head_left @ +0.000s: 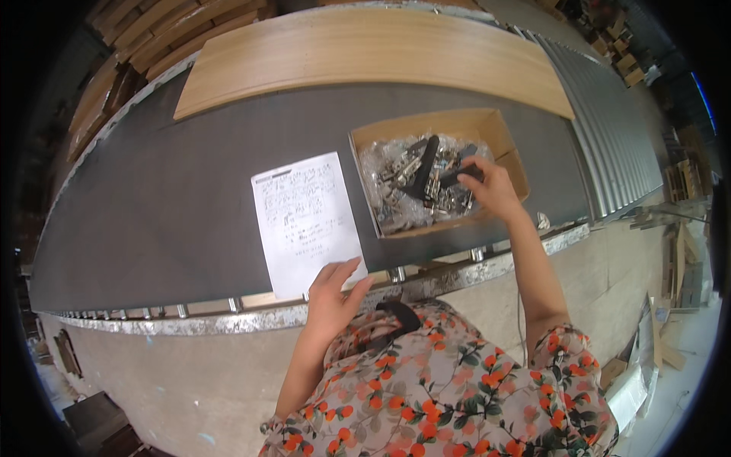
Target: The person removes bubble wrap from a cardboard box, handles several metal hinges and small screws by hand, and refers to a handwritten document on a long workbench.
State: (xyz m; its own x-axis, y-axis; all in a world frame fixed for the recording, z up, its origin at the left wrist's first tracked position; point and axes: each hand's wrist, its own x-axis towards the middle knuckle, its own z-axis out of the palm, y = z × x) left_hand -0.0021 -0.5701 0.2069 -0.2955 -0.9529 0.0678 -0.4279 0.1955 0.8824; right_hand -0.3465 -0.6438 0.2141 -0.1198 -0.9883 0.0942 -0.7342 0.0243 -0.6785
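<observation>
Right hand (491, 188) is pinching a black part (451, 180) inside the box (507, 139), probably fingertips-only because the hardware (409, 174) is lying jumbled. Left hand (333, 295) is hanging loosely spread, gripping nothing, by the sheet (304, 217), apparently lying flat for reading.

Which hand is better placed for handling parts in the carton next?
Probably the right hand: it grips a black part in the carton, while the left hand is by the paper, nearer the person's body.
</observation>
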